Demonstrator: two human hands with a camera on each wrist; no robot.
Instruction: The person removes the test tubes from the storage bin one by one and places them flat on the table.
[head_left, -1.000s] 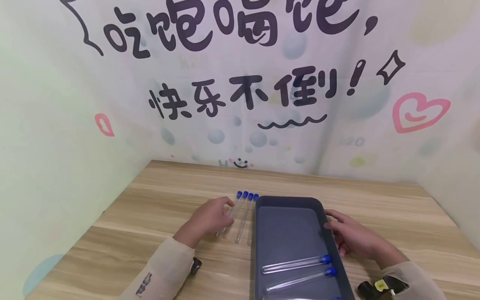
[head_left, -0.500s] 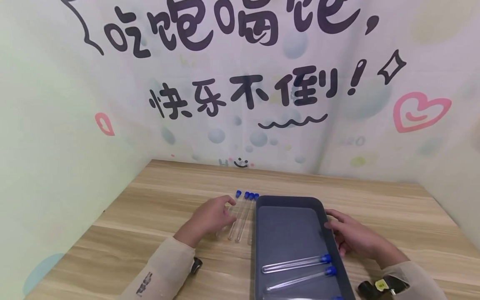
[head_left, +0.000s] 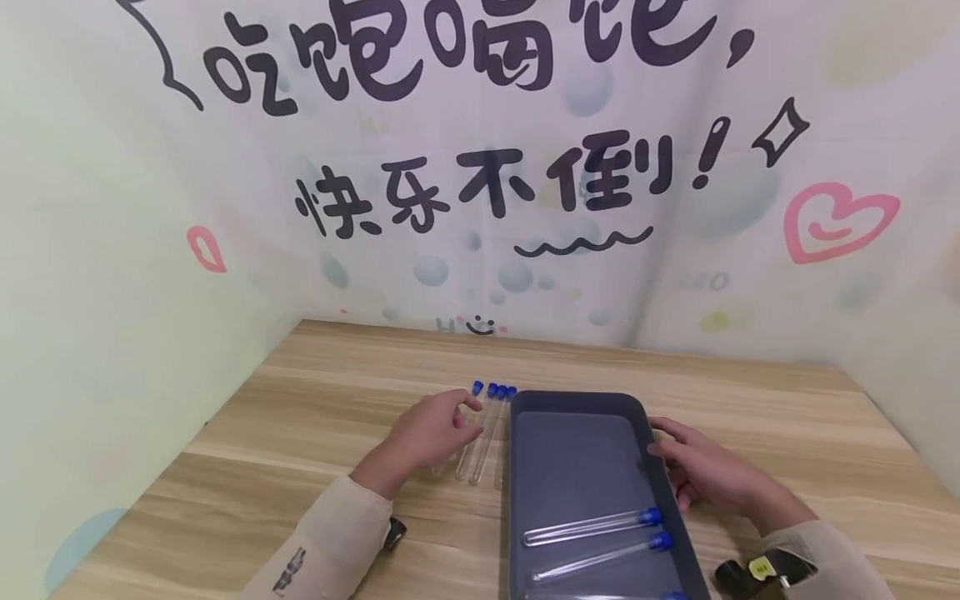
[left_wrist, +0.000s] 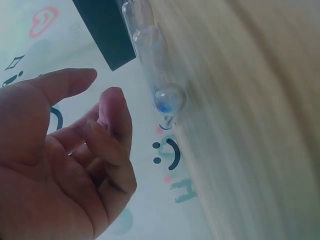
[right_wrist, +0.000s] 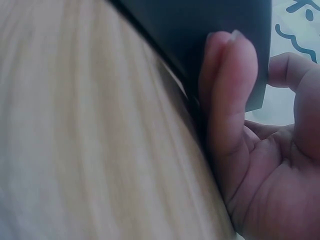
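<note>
Several clear test tubes with blue caps lie side by side on the table, left of a dark grey tray. My left hand is over the leftmost tubes, holding nothing; its thumb and forefinger are apart. In the left wrist view, the rounded end of a test tube shows beyond the fingers. My right hand holds the tray's right side, thumb at the rim and fingers against the outer wall. Inside the tray, capped test tubes lie crosswise, caps to the right.
The wooden table meets a printed cloth backdrop at the back and a pale wall on the left. Dark wrist cameras are strapped over both sleeves. The tray's near end runs out of the head view.
One test tube shifted slightly right toward its neighbours under my left hand. That hand then moved a little right, its fingers holding nothing. My right hand and the tray stay put.
</note>
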